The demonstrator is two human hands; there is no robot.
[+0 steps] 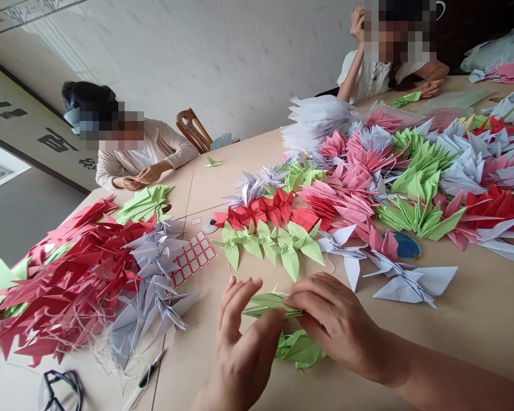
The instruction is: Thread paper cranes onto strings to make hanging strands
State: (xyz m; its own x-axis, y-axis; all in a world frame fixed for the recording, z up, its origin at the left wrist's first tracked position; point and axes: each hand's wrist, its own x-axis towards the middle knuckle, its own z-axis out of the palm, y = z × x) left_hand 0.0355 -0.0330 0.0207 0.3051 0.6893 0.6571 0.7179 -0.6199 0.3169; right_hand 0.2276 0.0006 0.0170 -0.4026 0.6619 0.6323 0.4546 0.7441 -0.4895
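At the front of the table, my right hand (340,322) is closed on one end of a green folded-paper piece (265,305) made of several thin layers. My left hand (246,342) stands at the other end, fingers stretched up and apart, its thumb beside the paper. Whether that thumb presses on it cannot be made out. Below the hands lies a second bundle of green folded paper (300,348), partly covered by my right hand. Just beyond them is a row of green pointed paper shapes (268,242), with a red row (261,211) behind.
Red folded paper (77,274) and pale lilac pieces (154,302) pile up at left. A pen-like tool (148,374) and glasses (60,391) lie near the front. Red-bordered labels (195,257) lie mid-table. Two people sit across; more folded paper (424,171) covers the right side.
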